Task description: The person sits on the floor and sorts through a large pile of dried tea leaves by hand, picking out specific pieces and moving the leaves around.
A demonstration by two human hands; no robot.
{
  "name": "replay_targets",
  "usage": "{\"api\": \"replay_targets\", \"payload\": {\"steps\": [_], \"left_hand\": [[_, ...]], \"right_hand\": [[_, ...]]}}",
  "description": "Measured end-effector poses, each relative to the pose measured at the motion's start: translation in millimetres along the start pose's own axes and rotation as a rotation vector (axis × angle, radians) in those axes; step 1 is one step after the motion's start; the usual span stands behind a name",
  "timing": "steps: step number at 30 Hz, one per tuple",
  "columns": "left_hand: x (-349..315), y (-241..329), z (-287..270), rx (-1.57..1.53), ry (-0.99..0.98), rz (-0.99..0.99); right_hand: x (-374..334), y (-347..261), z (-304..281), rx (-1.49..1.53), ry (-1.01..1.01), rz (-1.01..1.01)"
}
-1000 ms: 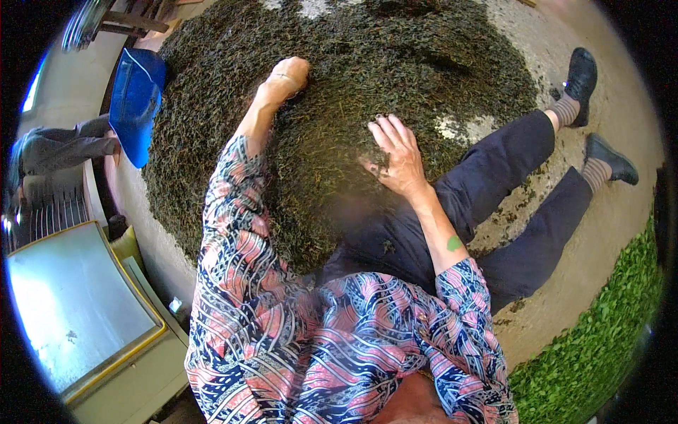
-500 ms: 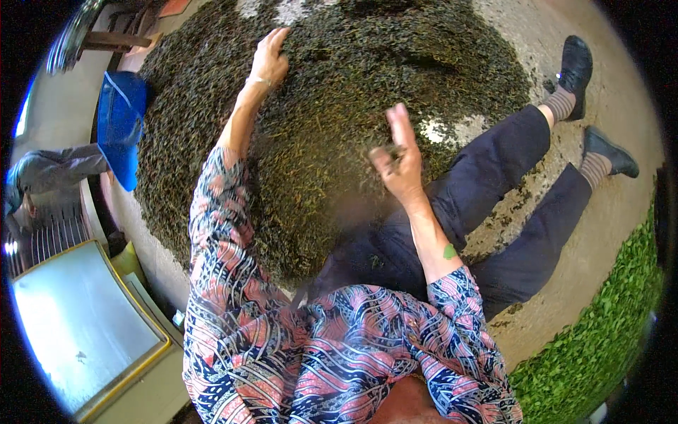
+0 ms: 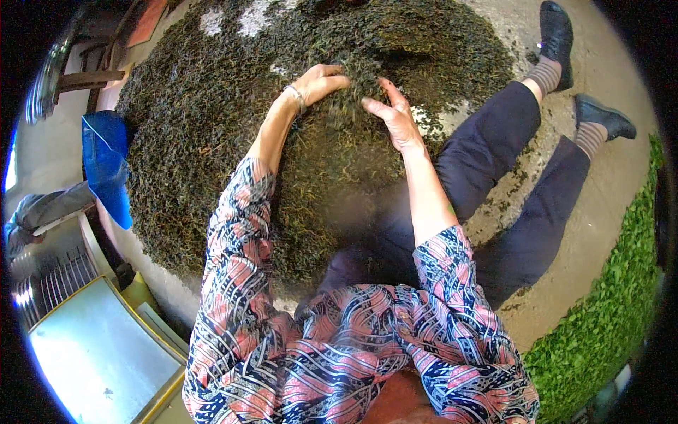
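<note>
A wide heap of dark, withered tea-like leaves (image 3: 212,148) spreads over the floor before me. Between my two hands, above the heap, is a clump of these leaves (image 3: 355,88), with bits blurred beneath it. My left hand (image 3: 319,85), a bracelet at its wrist, curls round the clump's left side, fingertips partly hidden in the leaves. Against its right side presses my right hand (image 3: 397,121), thumb and fingers bent about it.
My legs in dark trousers (image 3: 487,152) stretch to the far right alongside the heap. Fresh green leaves (image 3: 600,339) lie at right. On the left are a blue plastic scoop or bin (image 3: 106,166), a pale yellow-edged panel (image 3: 106,346) and part of another person (image 3: 53,205).
My left hand has come right and nearer, and my right hand has moved slightly up and left. From apart, they have closed together on a clump of leaves. The view has shifted a little.
</note>
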State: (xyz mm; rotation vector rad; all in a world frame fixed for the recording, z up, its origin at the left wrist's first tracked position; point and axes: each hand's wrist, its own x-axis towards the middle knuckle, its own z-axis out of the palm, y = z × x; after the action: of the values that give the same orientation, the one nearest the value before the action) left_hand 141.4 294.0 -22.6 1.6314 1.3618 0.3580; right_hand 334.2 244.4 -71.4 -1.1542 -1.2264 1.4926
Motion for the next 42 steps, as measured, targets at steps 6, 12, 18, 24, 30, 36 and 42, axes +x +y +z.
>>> {"api": "replay_targets", "payload": {"steps": [6, 12, 18, 24, 30, 36, 42], "left_hand": [[-89, 21, 1, 0.125, 0.132, 0.432], [-169, -16, 21, 0.313, 0.62, 0.334], [-215, -42, 36, 0.528, 0.946, 0.143], [-226, -38, 37, 0.601, 0.942, -0.036], [-191, 32, 68, 0.671, 0.456, 0.392], [-197, 20, 65, 0.612, 0.409, 0.382], [-215, 8, 74, 0.554, 0.863, 0.471]], "right_hand": [[-23, -40, -2, -0.081, -0.187, -0.289], [-34, -52, 70, -0.241, -0.157, -0.482], [-56, -48, 100, -0.813, -0.164, -0.746], [-93, -43, 70, -1.111, -0.345, -0.456], [-85, -34, 60, -0.705, -0.295, -0.443], [-98, -41, 76, 0.378, -0.237, -0.097], [-109, -75, 90, 0.202, -0.635, -0.112]]}}
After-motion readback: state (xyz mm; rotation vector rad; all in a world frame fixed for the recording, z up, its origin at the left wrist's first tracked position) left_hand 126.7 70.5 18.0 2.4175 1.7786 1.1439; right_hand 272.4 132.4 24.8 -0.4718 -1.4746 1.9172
